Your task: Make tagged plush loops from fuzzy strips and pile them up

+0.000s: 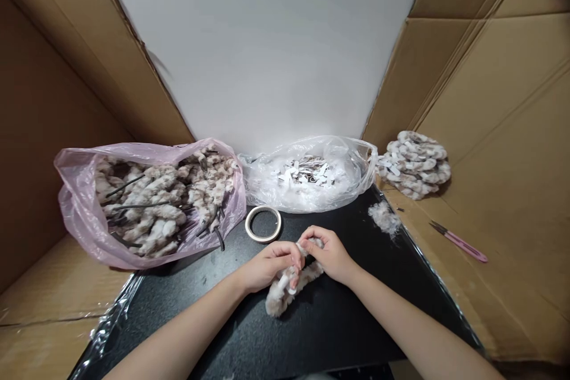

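Note:
A fuzzy white-and-brown loop (278, 298) with a small white tag (291, 291) is between my two hands, low over the black table. My left hand (272, 265) pinches its upper left side, fingers curled in. At its upper right end, my right hand (332, 254) grips the fluffy material between thumb and fingers. My fingers partly hide the loop's top. Just behind the left hand lies a roll of cream tape (263, 224) on the black table (214, 314).
On the left, a pink plastic bag (73, 190) holds fluffy strips with dark cords. A clear bag (356, 190) of white tags stands at the back. Fuzzy loops (418, 163) are piled at right, near loose fluff (383, 218) and pink-handled snips (463, 243). Cardboard walls (503, 130) flank the table.

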`<act>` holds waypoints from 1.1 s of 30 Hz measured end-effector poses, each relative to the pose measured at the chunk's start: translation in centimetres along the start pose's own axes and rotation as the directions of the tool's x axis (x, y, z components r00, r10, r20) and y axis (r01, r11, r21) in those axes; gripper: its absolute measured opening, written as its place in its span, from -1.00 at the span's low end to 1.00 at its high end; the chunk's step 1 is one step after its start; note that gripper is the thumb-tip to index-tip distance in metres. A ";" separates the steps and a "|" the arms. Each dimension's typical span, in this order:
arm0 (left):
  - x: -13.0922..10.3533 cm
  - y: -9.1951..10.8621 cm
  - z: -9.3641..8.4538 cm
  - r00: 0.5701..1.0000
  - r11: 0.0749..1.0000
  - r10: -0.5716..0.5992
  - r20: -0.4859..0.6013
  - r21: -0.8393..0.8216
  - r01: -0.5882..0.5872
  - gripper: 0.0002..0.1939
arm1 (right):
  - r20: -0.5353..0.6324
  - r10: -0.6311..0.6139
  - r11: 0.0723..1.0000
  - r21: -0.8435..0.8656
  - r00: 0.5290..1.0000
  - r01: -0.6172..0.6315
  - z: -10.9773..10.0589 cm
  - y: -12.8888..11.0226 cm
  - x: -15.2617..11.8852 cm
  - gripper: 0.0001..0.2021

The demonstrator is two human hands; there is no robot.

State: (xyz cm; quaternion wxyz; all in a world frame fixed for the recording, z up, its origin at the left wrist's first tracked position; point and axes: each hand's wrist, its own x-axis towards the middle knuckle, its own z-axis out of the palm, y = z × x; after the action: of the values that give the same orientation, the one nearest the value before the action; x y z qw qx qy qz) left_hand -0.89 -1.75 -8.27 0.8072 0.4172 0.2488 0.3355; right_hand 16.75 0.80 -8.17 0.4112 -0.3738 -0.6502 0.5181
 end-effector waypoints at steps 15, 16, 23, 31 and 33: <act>-1.6 2.4 0.4 0.984 0.982 -0.138 0.116 0.142 0.121 -0.66 | 0.143 -0.044 0.998 -0.030 0.989 0.049 -0.6 0.1 0.8 -0.72; -2.1 3.1 0.6 0.988 0.981 -0.118 0.104 0.168 0.099 -0.66 | 0.130 -0.051 0.997 -0.049 0.990 0.058 -0.7 0.0 1.2 -0.74; -9.4 8.5 1.6 0.978 0.703 0.131 -0.165 0.711 0.025 -0.61 | 0.414 -0.133 0.720 -0.584 0.900 0.375 1.6 -0.6 4.0 -0.69; -10.3 12.4 1.4 0.815 -0.017 0.530 -0.234 0.958 0.286 -0.55 | 0.528 -0.188 0.810 -0.394 0.828 0.435 0.2 -5.9 6.5 -0.94; -7.8 13.8 1.7 0.844 -0.163 0.534 -0.062 0.971 0.174 -0.56 | 0.497 -0.259 0.817 -0.344 0.828 0.462 -1.0 -9.2 6.3 -0.88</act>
State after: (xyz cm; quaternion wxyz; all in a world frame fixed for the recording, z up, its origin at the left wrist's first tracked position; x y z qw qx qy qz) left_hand -9.38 -2.56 5.21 0.0651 0.8126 0.5293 0.2352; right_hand 14.71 5.23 1.86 0.2529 -0.2018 -0.8859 0.3323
